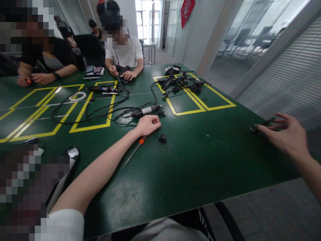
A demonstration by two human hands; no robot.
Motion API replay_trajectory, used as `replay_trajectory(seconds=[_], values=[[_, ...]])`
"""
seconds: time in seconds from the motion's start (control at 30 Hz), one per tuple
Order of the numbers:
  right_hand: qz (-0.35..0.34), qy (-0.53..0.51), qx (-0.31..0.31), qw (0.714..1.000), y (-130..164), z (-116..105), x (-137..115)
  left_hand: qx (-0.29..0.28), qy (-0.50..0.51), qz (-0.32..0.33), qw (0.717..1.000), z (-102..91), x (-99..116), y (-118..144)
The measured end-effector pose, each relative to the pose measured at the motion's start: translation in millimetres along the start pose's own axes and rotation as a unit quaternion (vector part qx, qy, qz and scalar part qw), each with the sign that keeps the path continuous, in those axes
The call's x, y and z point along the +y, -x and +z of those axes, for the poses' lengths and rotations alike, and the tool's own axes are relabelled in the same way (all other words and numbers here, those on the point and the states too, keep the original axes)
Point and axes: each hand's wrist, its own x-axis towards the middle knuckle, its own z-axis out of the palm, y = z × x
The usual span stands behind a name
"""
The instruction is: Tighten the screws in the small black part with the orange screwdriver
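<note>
Resting curled shut on the green table (190, 167), left hand (147, 124) lies beside the orange-handled screwdriver (135, 149), shaft running toward the person; right hand (288, 134), fingers spread, touches a thin dark object (262, 124).

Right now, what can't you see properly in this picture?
- Head view: what the left hand grips, if anything; the fist is closed and only the screwdriver pokes out beneath it.
- The dark flat thing under the right hand; the fingers cover most of it at the table edge.
- The small black cap: too small to identify.
- The cable tangle far off: too small to sort out.
</note>
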Motion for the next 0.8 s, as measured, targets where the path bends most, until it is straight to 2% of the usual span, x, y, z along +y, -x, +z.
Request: replay_trajectory(seconds=[0.1, 0.13, 0.17, 0.23, 0.3, 0.33, 0.4, 0.5, 0.57, 0.63, 0.73, 0.8], values=[[-0.037, -0.003, 0.075, 0.997, 16, -2, -45, 0.001, 0.002, -0.002, 1.0, 0.6, 0, 0], [-0.072, -0.015, 0.072, 0.995, 23, 2, -65, 0.001, 0.002, -0.003, 1.0, 0.8, -1, 0], [-0.115, -0.029, 0.039, 0.992, 31, 8, -86, 0.001, 0.003, -0.002, 1.0, 1.0, -1, 0], [-0.2, -0.072, -0.107, 0.971, 47, 28, -128, 0.001, 0.004, -0.002, 1.0, 1.0, -1, 0], [-0.221, -0.097, -0.27, 0.932, 64, 55, -168, 0.001, 0.004, -0.002, 1.0, 0.7, -1, 0], [-0.221, -0.093, -0.329, 0.913, 72, 69, -187, 0.001, 0.004, -0.002, 1.0, 0.4, 0, 0], [-0.203, -0.053, -0.401, 0.892, 84, 93, -221, 0.001, 0.003, -0.001, 1.0, -0.2, 0, 1], [-0.19, 0.015, -0.422, 0.886, 95, 116, -258, 0.001, 0.002, 0.001, 1.0, -0.6, 2, 1], [-0.207, 0.001, -0.439, 0.875, 97, 120, -270, 0.001, 0.001, 0.001, 1.0, -0.3, 2, 1], [-0.215, -0.02, -0.449, 0.867, 94, 117, -269, 0.002, 0.001, 0.001, 1.0, 0.4, 2, 1], [-0.224, -0.078, -0.426, 0.873, 79, 105, -238, 0.001, 0.003, 0.002, 1.0, 1.5, 1, 1], [-0.23, -0.08, -0.36, 0.901, 61, 94, -201, 0.0, 0.004, 0.002, 1.0, 1.6, 1, 0]])
